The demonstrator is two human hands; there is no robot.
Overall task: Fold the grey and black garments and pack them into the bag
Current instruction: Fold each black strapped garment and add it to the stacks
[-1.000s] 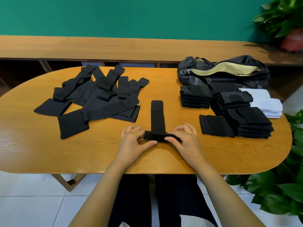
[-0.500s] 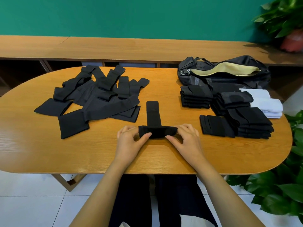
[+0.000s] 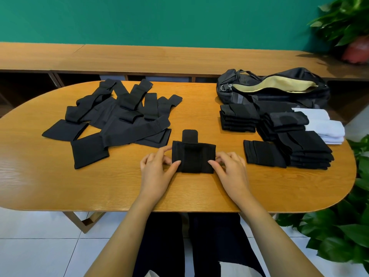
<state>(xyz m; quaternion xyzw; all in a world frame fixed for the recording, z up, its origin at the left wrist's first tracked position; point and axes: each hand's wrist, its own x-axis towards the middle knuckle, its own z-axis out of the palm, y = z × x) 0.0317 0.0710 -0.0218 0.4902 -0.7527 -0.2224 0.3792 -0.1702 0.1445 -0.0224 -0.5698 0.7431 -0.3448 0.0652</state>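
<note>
Near the middle of the surface's (image 3: 60, 186) front edge, my left hand (image 3: 157, 168) and right hand (image 3: 229, 168) each pinch a side of the half-folded black garment (image 3: 193, 158), grip closed thumb-over-fingers; best, I judge, to fold squarely over the protruding tab (image 3: 189, 134), sides level, before the far-right-corner bag (image 3: 273, 96).

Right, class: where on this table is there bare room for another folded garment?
Bare table lies near-left, between the unfolded pile and the front edge, and near-right, in front of the folded stacks. A lane runs up the middle, beyond the held garment, between pile and stacks. Crowded: far right, stacks against the bag.
</note>
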